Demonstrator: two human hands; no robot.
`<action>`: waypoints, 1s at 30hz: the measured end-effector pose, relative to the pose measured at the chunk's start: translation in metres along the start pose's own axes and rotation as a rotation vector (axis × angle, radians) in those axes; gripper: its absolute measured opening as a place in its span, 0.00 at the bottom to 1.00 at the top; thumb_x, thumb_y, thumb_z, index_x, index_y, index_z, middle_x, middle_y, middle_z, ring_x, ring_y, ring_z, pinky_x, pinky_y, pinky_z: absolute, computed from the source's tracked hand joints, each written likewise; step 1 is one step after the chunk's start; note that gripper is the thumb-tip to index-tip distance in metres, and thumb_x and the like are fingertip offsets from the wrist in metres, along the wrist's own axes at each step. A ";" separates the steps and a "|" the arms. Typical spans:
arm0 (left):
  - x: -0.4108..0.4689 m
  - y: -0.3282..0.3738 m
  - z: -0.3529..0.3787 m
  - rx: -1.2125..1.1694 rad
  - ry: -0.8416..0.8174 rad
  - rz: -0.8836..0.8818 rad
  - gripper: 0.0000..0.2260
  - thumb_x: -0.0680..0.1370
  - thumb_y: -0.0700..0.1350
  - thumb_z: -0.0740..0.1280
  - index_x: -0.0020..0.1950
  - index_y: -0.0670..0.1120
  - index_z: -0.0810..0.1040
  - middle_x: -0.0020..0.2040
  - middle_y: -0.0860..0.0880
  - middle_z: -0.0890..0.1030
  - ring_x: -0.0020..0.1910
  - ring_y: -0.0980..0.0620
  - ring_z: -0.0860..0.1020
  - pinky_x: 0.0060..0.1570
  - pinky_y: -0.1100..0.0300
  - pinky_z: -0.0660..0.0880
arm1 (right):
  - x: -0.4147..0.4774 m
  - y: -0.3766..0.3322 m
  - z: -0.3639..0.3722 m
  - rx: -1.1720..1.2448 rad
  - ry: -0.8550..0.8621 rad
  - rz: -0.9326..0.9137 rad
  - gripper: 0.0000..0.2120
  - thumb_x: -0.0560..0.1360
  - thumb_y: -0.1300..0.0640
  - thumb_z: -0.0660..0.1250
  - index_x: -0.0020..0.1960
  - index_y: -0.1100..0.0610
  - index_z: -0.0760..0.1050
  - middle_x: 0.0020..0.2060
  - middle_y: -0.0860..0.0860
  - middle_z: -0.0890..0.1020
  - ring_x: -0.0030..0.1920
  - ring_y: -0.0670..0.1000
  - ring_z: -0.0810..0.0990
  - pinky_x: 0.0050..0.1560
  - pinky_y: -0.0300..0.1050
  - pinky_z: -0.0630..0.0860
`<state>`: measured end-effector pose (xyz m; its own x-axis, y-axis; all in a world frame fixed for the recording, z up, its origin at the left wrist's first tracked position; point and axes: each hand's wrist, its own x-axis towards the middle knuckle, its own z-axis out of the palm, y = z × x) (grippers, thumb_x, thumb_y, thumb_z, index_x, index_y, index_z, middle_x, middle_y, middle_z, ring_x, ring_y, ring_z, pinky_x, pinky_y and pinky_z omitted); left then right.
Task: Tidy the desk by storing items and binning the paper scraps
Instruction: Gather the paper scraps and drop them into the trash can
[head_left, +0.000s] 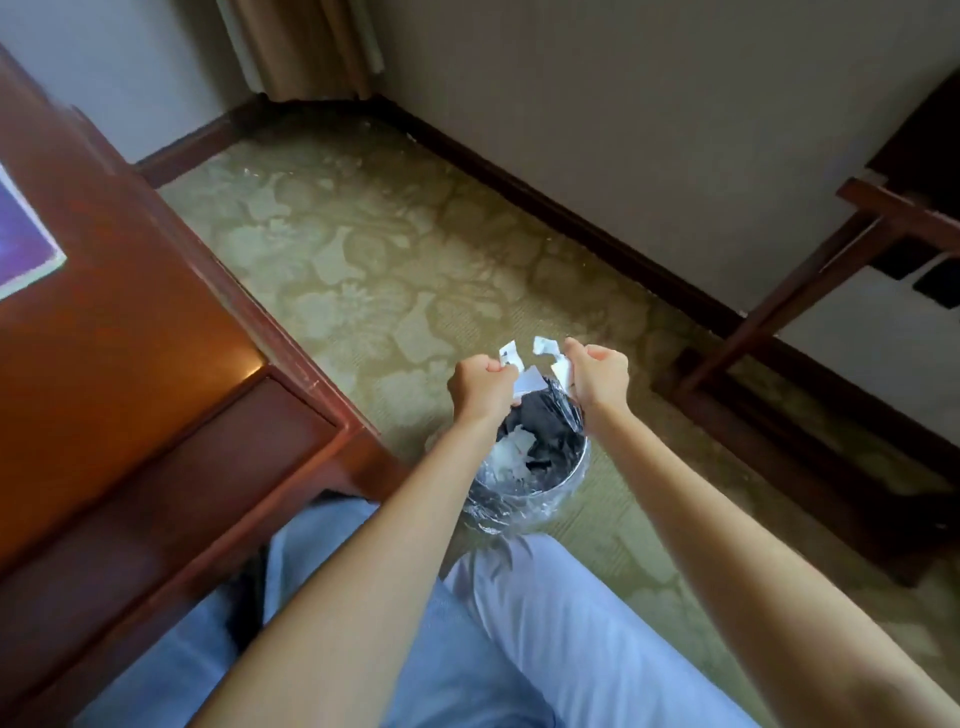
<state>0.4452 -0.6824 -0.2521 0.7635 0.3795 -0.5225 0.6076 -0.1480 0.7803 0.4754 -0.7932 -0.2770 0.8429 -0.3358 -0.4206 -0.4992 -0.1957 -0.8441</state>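
1. While both hands hang above the bin (574, 470), each is closed on paper. The left hand (480, 387) is fisted, pinching the left scrap (510, 357), white, which sticks up past the fingers.
2. Right hand (597, 375) is curled too, gripping the right scrap (562, 370); a torn bit pokes up beside the thumb.
3. The two scraps are apart with a small gap between them, both over the bin's far rim.
4. Bin stands on the carpet (363, 249), just beyond the person's knees. It has a clear liner and a dark inside, with binned scraps (511, 452), white, at the bottom.
5. Desk (130, 364) is on the left, its corner just beside the bin. A purple flat item (21, 234) lies on top, cut off by the frame edge.
6. Wooden frame (779, 332) stands by the wall on the right, well apart from the bin.
7. Light blue trousers (545, 649) fill the bottom.
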 end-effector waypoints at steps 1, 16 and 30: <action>0.010 -0.008 0.004 0.040 -0.006 -0.033 0.10 0.74 0.38 0.62 0.33 0.43 0.67 0.38 0.44 0.73 0.35 0.47 0.74 0.25 0.66 0.68 | 0.008 0.012 0.005 -0.026 -0.005 0.035 0.24 0.75 0.57 0.61 0.22 0.57 0.62 0.09 0.46 0.63 0.23 0.48 0.65 0.31 0.41 0.65; 0.111 -0.086 0.060 0.279 -0.117 -0.427 0.07 0.76 0.36 0.61 0.38 0.39 0.73 0.21 0.48 0.77 0.35 0.44 0.78 0.30 0.59 0.74 | 0.098 0.129 0.072 -0.309 -0.162 0.452 0.21 0.77 0.55 0.62 0.27 0.59 0.66 0.24 0.54 0.70 0.25 0.52 0.68 0.30 0.46 0.67; 0.114 -0.093 0.051 0.220 -0.167 -0.471 0.20 0.78 0.31 0.54 0.70 0.40 0.67 0.69 0.39 0.70 0.64 0.39 0.73 0.63 0.48 0.73 | 0.099 0.128 0.084 -0.213 -0.263 0.565 0.11 0.78 0.62 0.55 0.58 0.62 0.71 0.46 0.58 0.75 0.40 0.55 0.75 0.34 0.46 0.73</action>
<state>0.4870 -0.6715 -0.4014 0.4109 0.3032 -0.8598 0.9101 -0.1915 0.3674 0.5118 -0.7742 -0.4544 0.4469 -0.2090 -0.8698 -0.8853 -0.2427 -0.3966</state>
